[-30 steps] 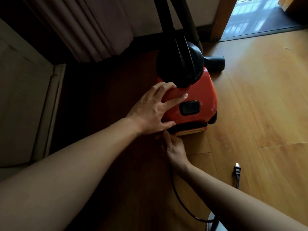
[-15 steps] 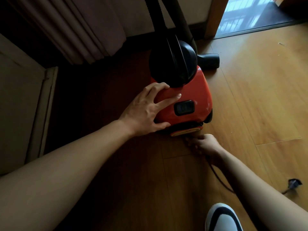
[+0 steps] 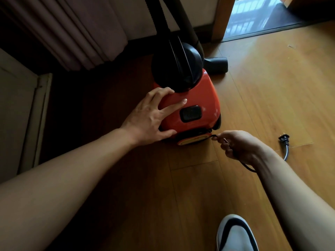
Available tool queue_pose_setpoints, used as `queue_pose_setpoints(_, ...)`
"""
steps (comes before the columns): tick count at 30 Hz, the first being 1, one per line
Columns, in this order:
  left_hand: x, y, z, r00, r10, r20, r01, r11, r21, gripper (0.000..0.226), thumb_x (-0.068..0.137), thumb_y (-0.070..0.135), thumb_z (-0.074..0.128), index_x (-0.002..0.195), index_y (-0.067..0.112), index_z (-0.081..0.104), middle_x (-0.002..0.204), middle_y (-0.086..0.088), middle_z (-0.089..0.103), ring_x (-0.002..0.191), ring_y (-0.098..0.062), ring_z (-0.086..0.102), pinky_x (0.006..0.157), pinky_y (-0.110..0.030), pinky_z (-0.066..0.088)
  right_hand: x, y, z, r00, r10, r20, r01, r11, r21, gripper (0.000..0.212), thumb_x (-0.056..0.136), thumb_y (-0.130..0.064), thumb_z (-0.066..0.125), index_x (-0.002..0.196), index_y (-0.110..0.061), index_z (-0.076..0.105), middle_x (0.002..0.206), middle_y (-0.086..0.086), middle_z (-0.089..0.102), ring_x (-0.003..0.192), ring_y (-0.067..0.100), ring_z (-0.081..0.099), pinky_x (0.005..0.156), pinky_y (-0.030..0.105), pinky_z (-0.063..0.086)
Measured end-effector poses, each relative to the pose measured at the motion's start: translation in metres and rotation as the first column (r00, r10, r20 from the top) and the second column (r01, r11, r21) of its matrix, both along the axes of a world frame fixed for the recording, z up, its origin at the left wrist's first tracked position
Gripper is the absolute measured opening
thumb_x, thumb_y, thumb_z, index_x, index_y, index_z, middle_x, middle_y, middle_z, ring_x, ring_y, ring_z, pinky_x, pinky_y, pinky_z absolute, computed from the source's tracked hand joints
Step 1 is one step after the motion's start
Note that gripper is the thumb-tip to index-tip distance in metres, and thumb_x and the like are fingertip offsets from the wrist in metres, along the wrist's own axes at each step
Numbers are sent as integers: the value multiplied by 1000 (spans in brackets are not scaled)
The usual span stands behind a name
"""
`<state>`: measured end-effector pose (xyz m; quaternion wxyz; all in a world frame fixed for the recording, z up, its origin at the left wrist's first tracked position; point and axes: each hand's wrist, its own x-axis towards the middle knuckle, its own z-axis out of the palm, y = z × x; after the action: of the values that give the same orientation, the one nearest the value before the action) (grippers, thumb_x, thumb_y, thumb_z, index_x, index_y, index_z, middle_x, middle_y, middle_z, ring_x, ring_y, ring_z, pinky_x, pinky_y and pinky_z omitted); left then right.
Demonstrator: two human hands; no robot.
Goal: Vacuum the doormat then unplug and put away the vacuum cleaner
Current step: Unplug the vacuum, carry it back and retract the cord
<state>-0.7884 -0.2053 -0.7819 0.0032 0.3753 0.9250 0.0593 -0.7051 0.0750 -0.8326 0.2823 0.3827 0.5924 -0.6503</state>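
Left hand point(image 3: 152, 116) lies spread over the red vacuum cleaner point(image 3: 199, 95), fingers fanned across its nine o'clock side and thumb at the rear lower edge, steadying it on the wooden floor point(image 3: 272, 91). Right hand point(image 3: 241, 145), at about five o'clock from the machine, pinches the black cord point(image 3: 214, 136) just where it leaves the rear of the body; the rest of the cord trails out under the wrist.

The plug point(image 3: 283, 138) lies loose on the boards at three o'clock from that hand. The unplugging therefore looks done, and the step in hand seems to be stowing the cord into the body. The next move, I judge, calls for keeping the body pinned while the cord goes in evenly, and for watching that the plug does not whip across the boards.

Room is tight from nine to twelve o'clock: a curtain point(image 3: 72, 33) and a pale panel point(image 3: 18, 115) hem the machine in, and the hose point(image 3: 163, 24) rises at twelve. Open floor runs from one to four o'clock toward the doorway point(image 3: 257, 17). A shoe point(image 3: 235, 234) sits at six o'clock, near the cord's likely path.
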Motion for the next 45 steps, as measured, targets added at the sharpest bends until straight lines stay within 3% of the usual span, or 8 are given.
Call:
queue_pose_setpoints(9, 2, 1, 2, 1000, 13, 25, -13, 1000, 12, 89, 74, 65, 58, 153, 40, 25, 155, -6, 18, 146, -30, 14, 115, -52, 28, -9, 0, 15, 998, -58, 18, 58, 998, 4, 20, 102, -23, 58, 100, -8, 70, 63, -8, 54, 46, 3, 40, 41, 15, 28)
queue_pose_setpoints(15, 3, 2, 1, 1000, 14, 14, -15, 1000, 17, 89, 75, 62, 63, 153, 40, 26, 155, -7, 20, 146, -30, 15, 116, -52, 30, 1, -23, 41, 991, -64, -119, 61, 998, -30, 17, 104, -12, 49, 97, -9, 64, 63, -3, 53, 46, 4, 38, 41, 17, 30)
queue_pose_setpoints(19, 4, 3, -1, 1000, 20, -3, -20, 1000, 19, 90, 75, 61, 64, 154, 40, 27, 155, -7, 20, 145, -30, 16, 115, -51, 29, 11, -54, 52, 982, -62, -179, 65, 998, 13, 23, 109, -20, 43, 94, -12, 59, 61, -2, 48, 46, 8, 34, 39, 20, 23)
queue_pose_setpoints(25, 5, 3, -1, 1000, 19, -25, -18, 999, 34, 88, 75, 60, 65, 153, 39, 30, 155, -9, 24, 144, -30, 19, 116, -46, 31, 30, -117, 57, 910, -7, -415, 57, 992, 110, 34, 111, -28, 34, 94, -16, 61, 65, -5, 56, 51, 3, 51, 47, 19, 42)
queue_pose_setpoints(32, 4, 3, 1, 1000, 10, -15, -9, 1000, 16, 89, 77, 57, 70, 154, 39, 29, 155, -9, 21, 144, -30, 17, 114, -45, 29, 49, -159, 29, 846, 76, -528, -10, 992, 127, 25, 110, -29, 39, 101, -23, 61, 75, -4, 57, 63, 7, 52, 60, 32, 42)
queue_pose_setpoints(35, 5, 4, 1, 1000, 20, -12, -20, 1000, 6, 86, 79, 61, 63, 154, 39, 26, 155, -9, 20, 145, -31, 16, 115, -49, 31, 50, -169, 9, 850, 124, -512, -51, 987, 155, 30, 110, -33, 40, 94, -18, 61, 70, -3, 56, 56, 3, 51, 55, 27, 40)
queue_pose_setpoints(39, 7, 6, -1, 999, 35, -15, -35, 999, 12, 92, 75, 71, 61, 153, 37, 27, 155, -10, 20, 146, -31, 17, 116, -52, 32, 37, -175, -6, 894, 73, -443, -73, 997, 17, 38, 109, -40, 40, 105, -14, 67, 66, -7, 60, 50, 0, 53, 48, 18, 40)
queue_pose_setpoints(45, 7, 5, -9, 996, 24, -82, -27, 999, -30, 110, 62, 64, 79, 152, 32, 24, 154, -14, 18, 145, -35, 18, 117, -55, 29, 30, -172, -44, 891, 108, -440, -125, 992, -12, 63, 105, -48, 41, 91, 6, 71, 55, 1, 51, 45, 12, 46, 46, 26, 34)
